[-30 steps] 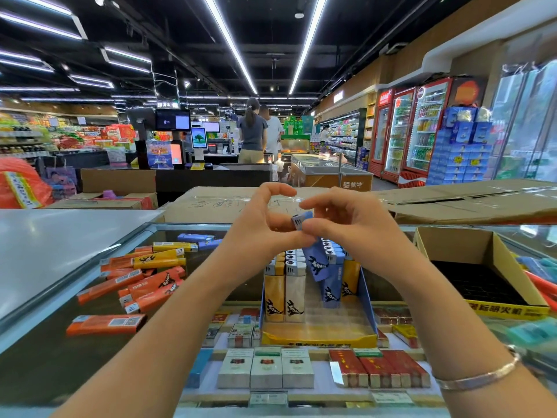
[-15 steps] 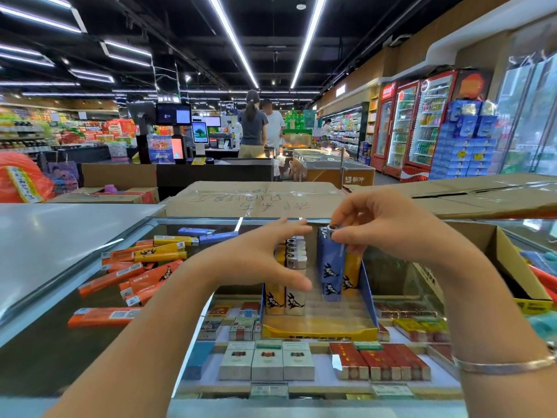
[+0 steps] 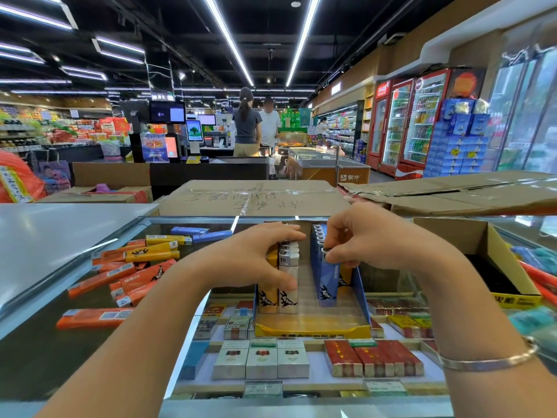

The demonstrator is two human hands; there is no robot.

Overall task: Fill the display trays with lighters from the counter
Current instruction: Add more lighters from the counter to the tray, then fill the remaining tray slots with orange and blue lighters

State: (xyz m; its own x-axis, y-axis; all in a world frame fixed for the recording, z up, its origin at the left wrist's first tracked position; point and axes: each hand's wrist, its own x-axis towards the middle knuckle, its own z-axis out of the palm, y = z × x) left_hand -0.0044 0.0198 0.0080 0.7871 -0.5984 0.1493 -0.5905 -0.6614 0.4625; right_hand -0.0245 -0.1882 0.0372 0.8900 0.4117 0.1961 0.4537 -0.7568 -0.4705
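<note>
A blue and yellow display tray (image 3: pixel 313 328) stands on the glass counter in front of me. It holds a left row of yellow and white lighters (image 3: pixel 286 294) and a right row of blue lighters (image 3: pixel 318 236). My right hand (image 3: pixel 364 236) pinches the front blue lighter (image 3: pixel 328 282) at its metal top, upright in the tray. My left hand (image 3: pixel 256 257) wraps around the white and yellow lighters, thumb on the front white one. Loose orange, yellow and blue lighters (image 3: pixel 135 267) lie on the counter to the left.
An open cardboard box (image 3: pixel 500 260) sits at right, with more orange and teal lighters beyond it. Cigarette packs (image 3: pixel 262 357) lie under the glass. Flat cardboard cartons (image 3: pixel 250 197) border the counter's far edge. Two people stand at a distant checkout.
My right hand has lowered the blue lighter from mid-air into the tray's right row. My left hand has moved down onto the white and yellow lighters.
</note>
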